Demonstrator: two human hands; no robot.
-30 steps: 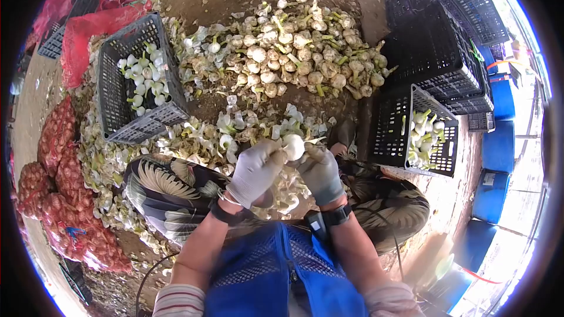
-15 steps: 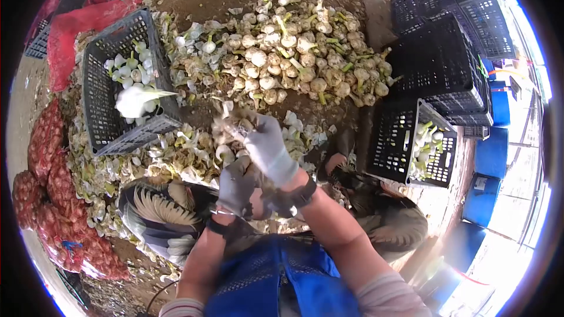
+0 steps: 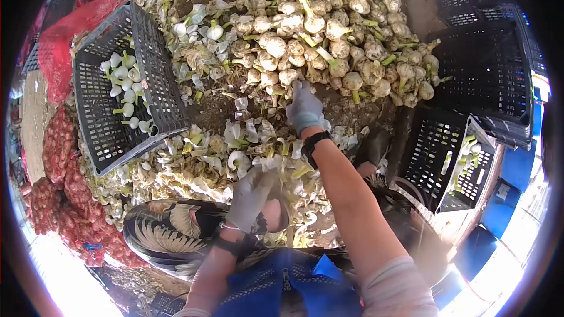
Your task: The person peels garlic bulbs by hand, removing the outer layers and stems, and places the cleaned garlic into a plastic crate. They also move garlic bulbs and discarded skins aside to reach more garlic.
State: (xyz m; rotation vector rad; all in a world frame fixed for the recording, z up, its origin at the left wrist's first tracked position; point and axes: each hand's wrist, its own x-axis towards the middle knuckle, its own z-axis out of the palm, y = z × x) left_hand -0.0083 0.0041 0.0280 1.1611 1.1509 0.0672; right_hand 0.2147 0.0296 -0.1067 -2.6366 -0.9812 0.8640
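Right hand (image 3: 304, 105): shifted forward to garlic bulbs (image 3: 338, 66), grip unclear.
Left hand (image 3: 252, 196): grip unclear.
Bulbs: probably firm, light; hold bodies.

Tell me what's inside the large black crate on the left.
White garlic bulbs lie in the black crate; its right wall hides part, and what's beneath them is covered.

2 hands (image 3: 304, 107) (image 3: 249, 201), 1 garlic heap (image 3: 335, 38)

We see full red sacks (image 3: 82, 214) at left, a blue tie (image 3: 93, 246) on one; red netting (image 3: 57, 61) lies beyond them; black crates (image 3: 479, 67) stand stacked at right; blue containers (image 3: 517, 167) stand near those.
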